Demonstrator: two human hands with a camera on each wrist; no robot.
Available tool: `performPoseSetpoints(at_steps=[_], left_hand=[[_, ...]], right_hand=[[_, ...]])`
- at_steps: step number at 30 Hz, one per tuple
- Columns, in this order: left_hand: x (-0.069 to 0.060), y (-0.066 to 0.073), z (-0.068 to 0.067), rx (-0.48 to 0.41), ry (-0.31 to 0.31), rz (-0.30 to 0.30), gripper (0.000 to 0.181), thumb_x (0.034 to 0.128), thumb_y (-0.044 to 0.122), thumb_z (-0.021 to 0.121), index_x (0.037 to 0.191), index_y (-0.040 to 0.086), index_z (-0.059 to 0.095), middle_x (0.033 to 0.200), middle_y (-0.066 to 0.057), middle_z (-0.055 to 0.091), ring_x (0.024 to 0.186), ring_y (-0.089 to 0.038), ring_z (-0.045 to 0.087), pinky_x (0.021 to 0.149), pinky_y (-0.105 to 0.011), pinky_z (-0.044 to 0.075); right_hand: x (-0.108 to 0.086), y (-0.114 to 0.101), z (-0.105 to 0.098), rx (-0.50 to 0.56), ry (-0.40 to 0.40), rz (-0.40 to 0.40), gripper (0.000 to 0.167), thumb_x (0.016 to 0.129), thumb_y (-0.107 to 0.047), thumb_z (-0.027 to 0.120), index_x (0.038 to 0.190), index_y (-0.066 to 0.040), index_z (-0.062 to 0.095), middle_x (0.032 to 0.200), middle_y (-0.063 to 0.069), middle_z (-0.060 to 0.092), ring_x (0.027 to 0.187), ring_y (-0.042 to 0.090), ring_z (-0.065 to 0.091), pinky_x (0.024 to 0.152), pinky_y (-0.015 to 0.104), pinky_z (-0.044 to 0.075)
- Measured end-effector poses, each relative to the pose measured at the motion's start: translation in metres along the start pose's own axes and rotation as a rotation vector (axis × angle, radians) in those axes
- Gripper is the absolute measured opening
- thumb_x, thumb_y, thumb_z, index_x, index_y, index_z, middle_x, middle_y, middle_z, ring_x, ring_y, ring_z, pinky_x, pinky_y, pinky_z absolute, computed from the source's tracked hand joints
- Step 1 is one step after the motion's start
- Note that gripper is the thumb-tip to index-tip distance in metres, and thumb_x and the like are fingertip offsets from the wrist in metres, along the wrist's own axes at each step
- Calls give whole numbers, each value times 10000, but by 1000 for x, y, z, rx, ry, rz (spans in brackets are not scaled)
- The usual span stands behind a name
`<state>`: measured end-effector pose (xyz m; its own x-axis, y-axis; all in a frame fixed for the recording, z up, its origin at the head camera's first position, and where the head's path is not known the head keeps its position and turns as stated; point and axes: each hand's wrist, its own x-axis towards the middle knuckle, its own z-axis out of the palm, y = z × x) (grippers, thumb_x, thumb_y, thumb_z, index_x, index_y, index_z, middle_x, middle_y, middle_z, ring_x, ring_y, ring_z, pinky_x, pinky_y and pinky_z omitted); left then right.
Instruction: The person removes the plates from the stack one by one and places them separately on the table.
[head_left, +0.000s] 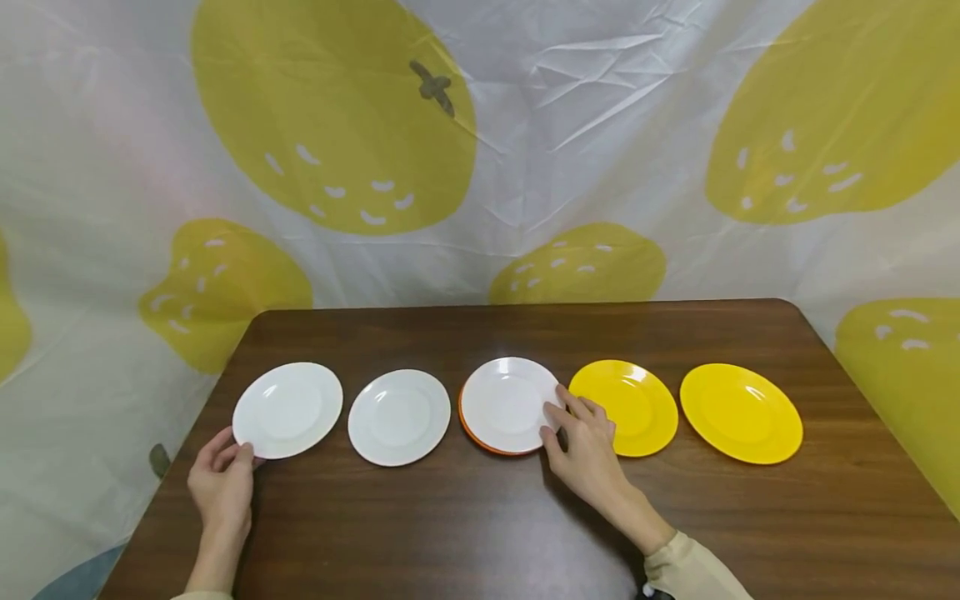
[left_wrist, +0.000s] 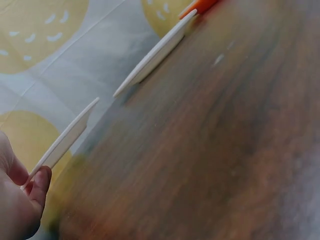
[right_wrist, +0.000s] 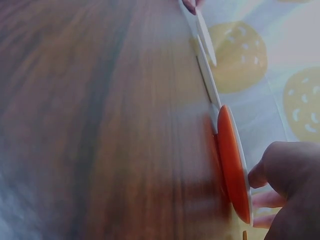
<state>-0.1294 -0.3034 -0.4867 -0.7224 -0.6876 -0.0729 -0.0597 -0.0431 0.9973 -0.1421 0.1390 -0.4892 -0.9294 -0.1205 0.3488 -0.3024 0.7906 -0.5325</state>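
Observation:
In the head view my left hand (head_left: 222,483) pinches the near-left rim of a white plate (head_left: 288,410). The left wrist view has this plate (left_wrist: 65,137) tilted and raised off the table, thumb and fingers at its edge. My right hand (head_left: 588,446) touches the right rim of another white plate (head_left: 510,404), its fingers loosely spread. That plate lies on an orange plate (head_left: 468,429), mostly hidden except for a rim at the left. From the side, the right wrist view has the orange plate (right_wrist: 231,162) directly beneath the white one, with the fingers on the white side.
Between the hands a white plate (head_left: 399,417) lies on the brown wooden table (head_left: 420,533). To the right are two yellow plates, one (head_left: 637,408) partly behind my right hand and one (head_left: 741,414) farther right. A lemon-patterned cloth (head_left: 517,167) hangs behind the table.

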Motion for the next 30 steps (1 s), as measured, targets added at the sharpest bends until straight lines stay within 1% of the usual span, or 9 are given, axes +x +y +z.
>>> performPoseSetpoints(at_steps=[4,6,11,16,18,22,24,26,30], left_hand=[[0,-1,0,44,-5,7,429,945,-36,554,1369,-67,503,719,128,562,601,33,584,620,-88,528],[0,-1,0,43,-2,1,433,944,-36,554,1372,-69,499,723,123,563,602,32,581,618,-87,527],[1,-2,-1,88,-9,0,458,948,-32,540,1400,-80,484,728,138,557,591,44,568,608,-81,515],[2,-3,-2,172,-14,3,476,963,-5,528,1430,-83,476,755,148,541,617,68,552,618,-69,506],[2,-4,-3,218,-12,8,475,967,11,527,1430,-86,479,796,116,544,632,79,544,617,-63,499],[2,-4,-5,358,-10,34,468,980,56,524,1425,-88,490,977,-17,546,715,100,484,621,-41,434],[2,-5,-5,407,-5,53,465,978,59,524,1418,-92,498,1063,-78,534,757,94,456,634,-27,396],[2,-6,-5,427,2,66,462,971,49,523,1410,-95,507,1111,-118,533,787,82,441,652,-12,376],[0,-8,-4,422,14,89,457,950,11,518,1391,-110,521,1121,-141,551,811,53,449,677,6,369]], right_hand=[[0,0,-1,2,-1,6,374,883,-116,726,1222,40,708,1444,256,559,1239,517,488,871,577,372],[-1,0,-2,3,-2,7,374,885,-117,725,1224,40,707,1444,256,559,1240,517,488,881,587,372],[0,0,-2,5,-4,8,375,889,-121,722,1228,39,705,1448,254,556,1244,515,485,886,591,372],[0,-1,-3,4,-4,11,374,888,-120,720,1226,38,707,1449,251,556,1244,511,484,865,566,371],[0,-1,-3,3,-6,13,373,888,-122,720,1226,38,707,1452,250,554,1246,511,483,857,555,371],[0,-2,-2,8,-11,25,375,889,-127,719,1228,34,707,1462,277,530,1256,516,474,857,545,368],[0,-2,-2,13,-14,33,374,890,-129,718,1227,32,708,1457,296,524,1261,519,469,855,540,365],[0,-2,-3,18,-15,41,371,890,-130,719,1225,28,712,1449,307,526,1264,521,466,851,534,360],[0,-1,-3,14,-2,29,369,884,-131,725,1219,21,716,1425,296,554,1262,520,472,840,533,365]])
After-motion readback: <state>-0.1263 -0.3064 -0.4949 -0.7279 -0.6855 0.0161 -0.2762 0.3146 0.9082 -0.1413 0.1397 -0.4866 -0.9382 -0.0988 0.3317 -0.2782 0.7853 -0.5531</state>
